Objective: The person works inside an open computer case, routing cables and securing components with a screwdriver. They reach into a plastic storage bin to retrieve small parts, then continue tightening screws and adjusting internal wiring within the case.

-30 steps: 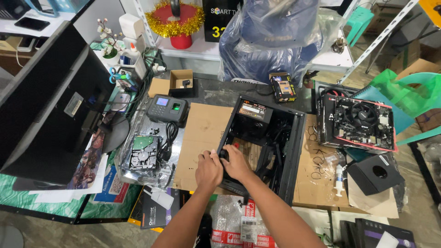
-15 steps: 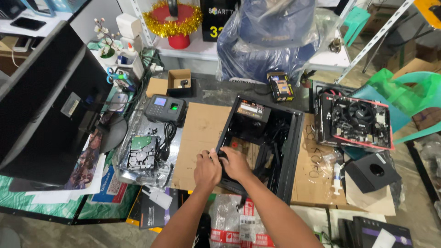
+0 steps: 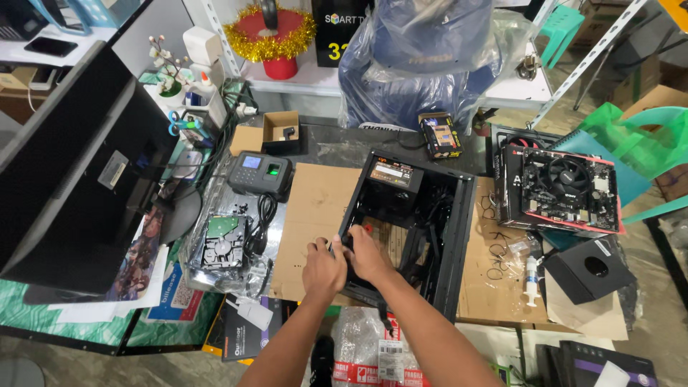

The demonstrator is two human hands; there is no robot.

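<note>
Far left of the frame there's a big black flat monitor point(image 3: 72, 165) lying tilted over the edge of the worktop point(image 3: 330, 136). Just right of it, lower centre-left, a bare green-and-silver hard drive point(image 3: 223, 240) sits on a silvery plastic bag, with a dark grey fingerprint terminal with a small screen point(image 3: 259, 172) above it and a small open brown cardboard box point(image 3: 279, 130) further up.

Centre of the frame: the open black metal computer case point(image 3: 423, 229) lies on its side on a flat sheet of brown cardboard point(image 3: 312, 208). Both hands are at its lower left edge. The left hand point(image 3: 324, 267) is curled with fingers bent onto the case rim; the right hand point(image 3: 367, 254) is right beside it, touching it, fingers closed on that same edge. Can't tell if they're pinching something small, fingertips are hidden.

Right side: a black motherboard with a round fan cooler point(image 3: 562, 188) rests on its red-edged box, and lower right there's a white syringe tube point(image 3: 531, 281) next to a black cube-shaped box with a round hole point(image 3: 588, 270).
</note>
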